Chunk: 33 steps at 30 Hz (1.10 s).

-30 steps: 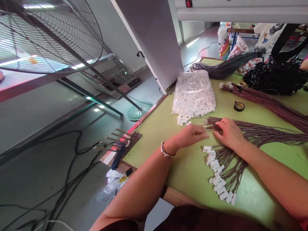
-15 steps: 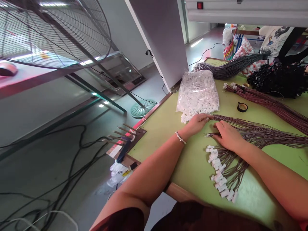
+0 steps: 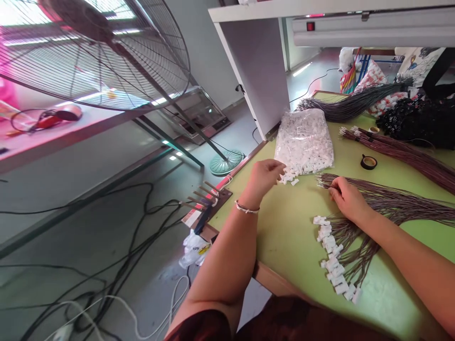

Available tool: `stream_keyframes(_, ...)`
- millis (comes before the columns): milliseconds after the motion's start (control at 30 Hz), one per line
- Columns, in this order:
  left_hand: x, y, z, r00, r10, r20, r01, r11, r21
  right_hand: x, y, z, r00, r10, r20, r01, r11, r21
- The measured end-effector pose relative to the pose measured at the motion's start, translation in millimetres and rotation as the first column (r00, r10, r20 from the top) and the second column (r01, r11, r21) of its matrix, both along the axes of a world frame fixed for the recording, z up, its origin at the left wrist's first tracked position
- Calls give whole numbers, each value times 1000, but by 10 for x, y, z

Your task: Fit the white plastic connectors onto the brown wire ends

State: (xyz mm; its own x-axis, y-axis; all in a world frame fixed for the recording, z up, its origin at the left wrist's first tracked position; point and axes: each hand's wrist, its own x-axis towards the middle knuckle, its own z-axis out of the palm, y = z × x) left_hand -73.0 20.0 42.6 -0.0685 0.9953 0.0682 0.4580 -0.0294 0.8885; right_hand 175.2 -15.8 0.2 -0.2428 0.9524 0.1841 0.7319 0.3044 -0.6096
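My left hand is raised over the table's left side, fingers apart and stretched toward the small white plastic connectors that lie at the mouth of a clear bag full of them. I see nothing held in it. My right hand rests on a bundle of thin brown wires, its fingers closed near their bare ends. Just below it, a staggered row of white connectors is fitted on the ends of more brown wires.
Black tape lies beyond the wires. A thicker brown wire bundle, a grey wire bundle and a black heap are farther back. Metal prongs stick out at the left edge. A fan stands left.
My left hand has left the wire ends and moved left toward the loose connectors. My right hand stays on the wires, closer to their ends. The view has shifted left.
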Motion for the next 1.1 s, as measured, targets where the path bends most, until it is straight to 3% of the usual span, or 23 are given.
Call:
stream_keyframes(67, 95, -12, -80, 969, -108, -222, 105, 994, -27, -2, 3, -10, 995, -34, -94, 35, 999, 13)
stream_keyframes(200, 315, -14, -240, 774, -177, -608, 228, 974, 6, -38, 23, -35, 969, -56, -241, 49, 998, -36)
stream_keyframes(333, 412, -19, -287, 636, -222, -739, 264, 963, -61, -64, 31, -31, 948, -66, -313, 42, 996, -81)
stream_keyframes(467, 379, -32, -275, 633, -242, -735, 284, 956, -71, -71, 17, -9, 903, -116, -413, 80, 991, -104)
stream_keyframes(600, 337, -30, -263, 782, -251, -570, 306, 952, 0, -74, 5, 18, 884, -138, -447, 95, 988, -118)
stream_keyframes(667, 356, -48, -250, 901, -267, -341, 274, 961, -30, -77, 0, 35, 870, -140, -473, 92, 988, -123)
stream_keyframes(733, 410, -89, -235, 958, -285, -16, 280, 951, -128, -79, -5, 48, 868, -143, -475, 95, 988, -124)
stream_keyframes(800, 486, -142, -225, 925, -285, 252, 339, 918, -206, -80, -10, 50, 882, -141, -450, 100, 988, -113)
stream_keyframes(867, 565, -191, -225, 880, -281, 383, 385, 894, -228, -80, -16, 43, 894, -140, -425, 109, 989, -97)
stream_keyframes(1100, 694, -239, -265, 833, -258, 489, 422, 868, -261, -75, -30, 21, 942, -73, -327, 57, 997, -56)
